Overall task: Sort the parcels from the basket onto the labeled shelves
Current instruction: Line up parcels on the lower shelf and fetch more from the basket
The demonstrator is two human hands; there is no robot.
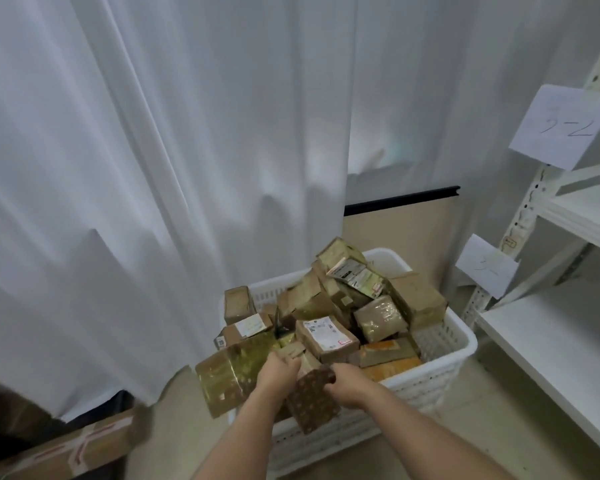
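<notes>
Both hands are on one brown parcel (310, 401) at the near rim of the basket (440, 348): the right hand (347, 384) grips its right edge, the left hand (279, 370) holds its top left. It looks like the pick-up step. Next, I'd guess, read its label and carry it towards three o'clock, where the shelves (548, 344) carry paper tags (563, 128).
</notes>
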